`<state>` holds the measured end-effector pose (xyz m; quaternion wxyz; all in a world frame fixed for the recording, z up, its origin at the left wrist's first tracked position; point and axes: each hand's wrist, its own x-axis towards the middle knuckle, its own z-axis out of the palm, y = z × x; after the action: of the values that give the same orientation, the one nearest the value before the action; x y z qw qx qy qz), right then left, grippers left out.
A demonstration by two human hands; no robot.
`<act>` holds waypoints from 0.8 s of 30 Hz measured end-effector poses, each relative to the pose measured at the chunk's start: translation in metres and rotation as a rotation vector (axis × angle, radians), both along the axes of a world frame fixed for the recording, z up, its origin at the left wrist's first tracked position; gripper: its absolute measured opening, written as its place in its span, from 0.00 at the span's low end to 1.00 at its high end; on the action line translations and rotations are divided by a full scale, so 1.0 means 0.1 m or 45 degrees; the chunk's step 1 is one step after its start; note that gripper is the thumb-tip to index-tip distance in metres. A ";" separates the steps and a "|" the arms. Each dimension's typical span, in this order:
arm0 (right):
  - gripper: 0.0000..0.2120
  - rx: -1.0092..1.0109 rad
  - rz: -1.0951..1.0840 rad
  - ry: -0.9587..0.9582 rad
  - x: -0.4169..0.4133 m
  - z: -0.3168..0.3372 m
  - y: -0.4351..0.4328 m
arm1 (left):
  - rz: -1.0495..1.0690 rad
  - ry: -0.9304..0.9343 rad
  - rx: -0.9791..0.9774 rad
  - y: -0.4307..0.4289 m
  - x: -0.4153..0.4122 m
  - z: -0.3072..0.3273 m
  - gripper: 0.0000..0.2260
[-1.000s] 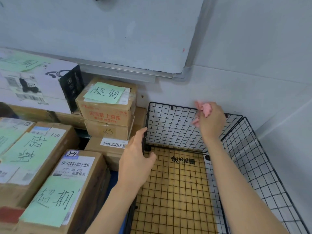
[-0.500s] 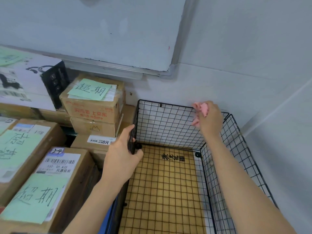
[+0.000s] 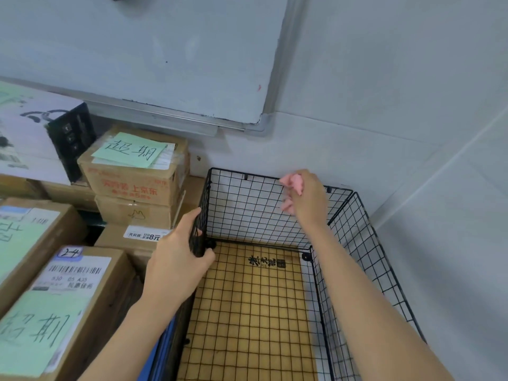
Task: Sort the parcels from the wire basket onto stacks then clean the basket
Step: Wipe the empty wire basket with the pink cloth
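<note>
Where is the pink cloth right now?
Head view, right of centre: the pink cloth is bunched in the right hand, at the back rim of the wire basket, below the corner of the whiteboard.

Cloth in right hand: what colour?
Pink. The cloth shows best in the head view, bunched in the right hand at the wire basket rim.

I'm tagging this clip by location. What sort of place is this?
Probably a parcel pickup or storage room: stacked cardboard parcels bearing barcode labels and green handwritten notes, a wire basket, and a whiteboard on the wall.
</note>
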<state>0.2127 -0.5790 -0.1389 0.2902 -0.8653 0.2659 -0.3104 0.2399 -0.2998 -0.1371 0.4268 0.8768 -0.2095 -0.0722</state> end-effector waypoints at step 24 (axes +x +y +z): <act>0.02 0.202 -0.404 -0.037 -0.45 -0.27 -0.31 | 0.009 -0.022 -0.014 -0.04 0.03 -0.05 0.33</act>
<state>0.1681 -0.6097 -0.1663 0.3088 -0.7822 0.4185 -0.3431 0.2425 -0.3043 -0.1420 0.4299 0.8758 -0.2106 -0.0619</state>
